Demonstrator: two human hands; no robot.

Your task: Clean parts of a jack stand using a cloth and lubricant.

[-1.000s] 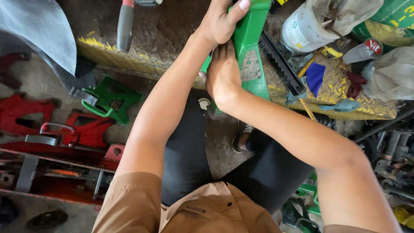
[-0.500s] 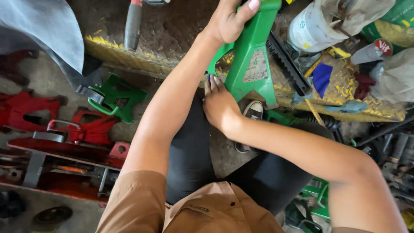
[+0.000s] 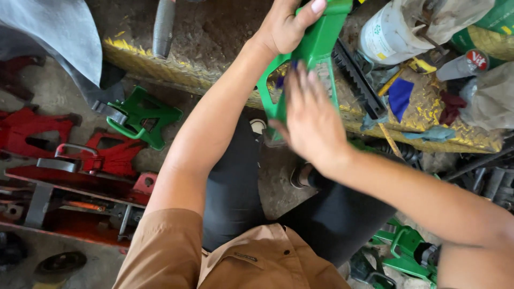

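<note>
My left hand [image 3: 286, 24] grips the top of a green metal jack stand frame [image 3: 313, 59], holding it upright against the edge of a dirty bench [image 3: 160, 59]. My right hand [image 3: 310, 120] is blurred, fingers spread, lying over the lower front of the green frame; I cannot tell whether it presses on it or just passes over it. A black toothed rack bar [image 3: 356, 77] lies on the bench just right of the frame. My knees in dark trousers are below.
On the floor at left lie a green jack stand [image 3: 142, 115] and red jack stands [image 3: 80, 155]. More green parts [image 3: 407, 251] sit at lower right. The bench holds a white plastic container [image 3: 388, 32], rags, a blue scrap [image 3: 399, 96] and a grey handle [image 3: 163, 27].
My right hand slid from the frame's lower left leg up onto its front face, fingers now spread. The left hand kept its grip on the top.
</note>
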